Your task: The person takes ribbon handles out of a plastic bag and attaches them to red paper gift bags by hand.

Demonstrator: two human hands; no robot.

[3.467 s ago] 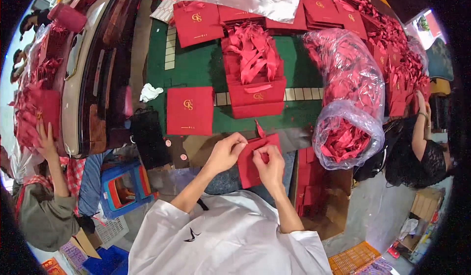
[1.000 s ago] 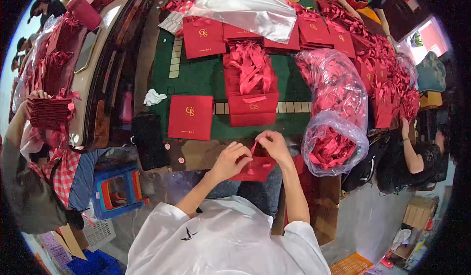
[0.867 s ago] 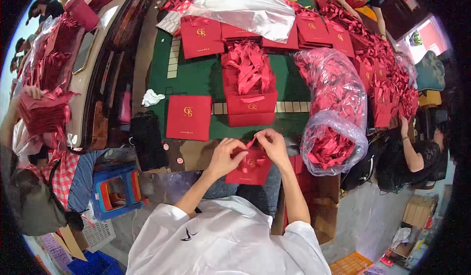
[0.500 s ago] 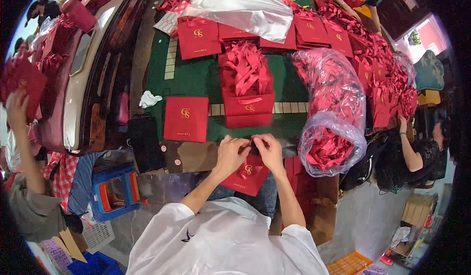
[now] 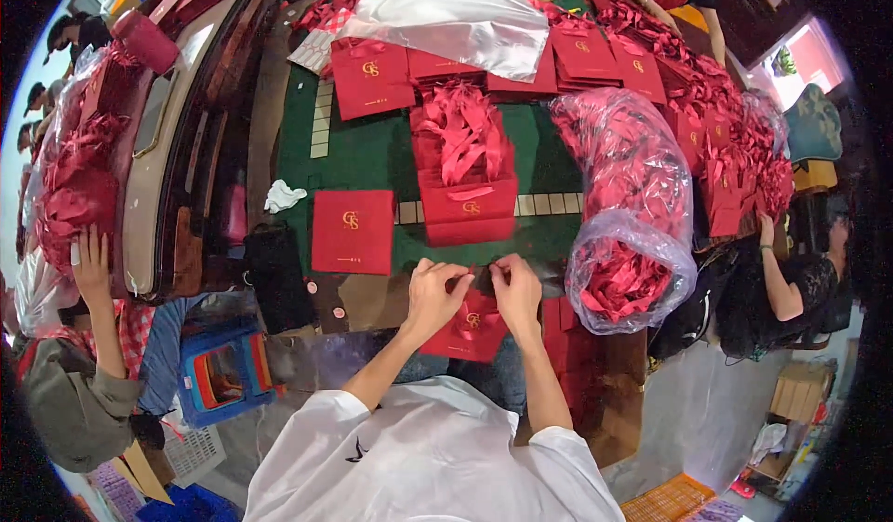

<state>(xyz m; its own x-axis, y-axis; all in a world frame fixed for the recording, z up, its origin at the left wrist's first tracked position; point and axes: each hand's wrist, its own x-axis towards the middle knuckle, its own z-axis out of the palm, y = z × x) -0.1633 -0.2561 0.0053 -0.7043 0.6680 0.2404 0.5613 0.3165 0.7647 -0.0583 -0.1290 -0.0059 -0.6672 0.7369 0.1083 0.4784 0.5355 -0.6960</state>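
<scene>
A red paper gift bag (image 5: 468, 336) with a gold emblem hangs below my hands, in front of my lap at the table's near edge. My left hand (image 5: 437, 297) and my right hand (image 5: 515, 297) are both pinched at its upper end, fingertips apart, apparently on its thin red ribbon handle; the exact grip is too small to see well. Beyond them on the green table top (image 5: 363, 164) lies a flat red bag (image 5: 352, 234) at left. Straight ahead, more red bags (image 5: 469, 213) carry a heap of loose red ribbons (image 5: 460, 136).
A clear plastic sack (image 5: 633, 234) full of red ribbons lies to the right. Stacked red bags (image 5: 372, 77) and a white sheet (image 5: 446, 15) fill the far side. Co-workers' arms (image 5: 91, 271) show at left, right and far right. A blue stool (image 5: 219, 373) stands lower left.
My hands have drawn slightly apart, and the bag has risen a little and straightened. At left, the co-worker's hand no longer holds up a red bag and rests by a ribbon-filled sack.
</scene>
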